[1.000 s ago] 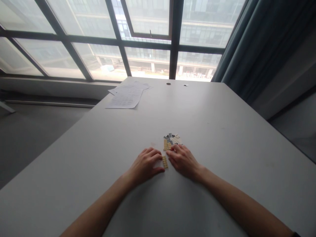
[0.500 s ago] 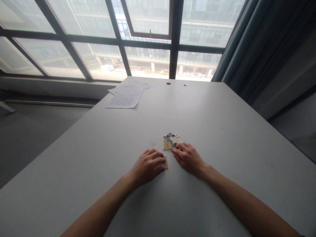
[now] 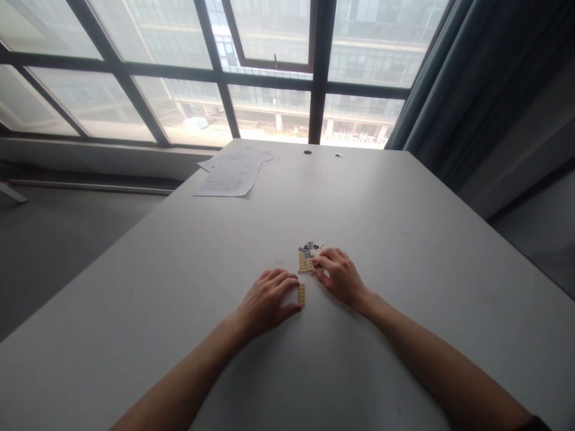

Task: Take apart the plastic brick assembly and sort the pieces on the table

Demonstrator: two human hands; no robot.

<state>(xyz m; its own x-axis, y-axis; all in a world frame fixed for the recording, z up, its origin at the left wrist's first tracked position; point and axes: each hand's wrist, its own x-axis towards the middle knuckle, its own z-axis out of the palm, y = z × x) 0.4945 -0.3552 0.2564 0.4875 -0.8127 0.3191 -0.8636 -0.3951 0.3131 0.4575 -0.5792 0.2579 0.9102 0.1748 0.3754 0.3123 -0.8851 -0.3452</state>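
My left hand (image 3: 268,299) rests on the white table (image 3: 404,239) with its fingers curled over a small tan studded plate (image 3: 302,294), thumb against the plate's near end. My right hand (image 3: 340,275) lies just to the right and further away, fingertips bent down onto a little heap of tan, grey and white building pieces (image 3: 308,255). Part of the heap is hidden under those fingers. Whether the right fingers hold a piece cannot be made out.
Printed paper sheets (image 3: 231,173) lie at the table's far left corner. Two small round holes (image 3: 307,152) sit near the far edge by the window. A dark curtain (image 3: 471,90) hangs on the right. The table's left edge drops to grey floor.
My right hand has drawn away from the tan plate and moved up and right onto the heap of pieces. My left hand has stayed on the plate.
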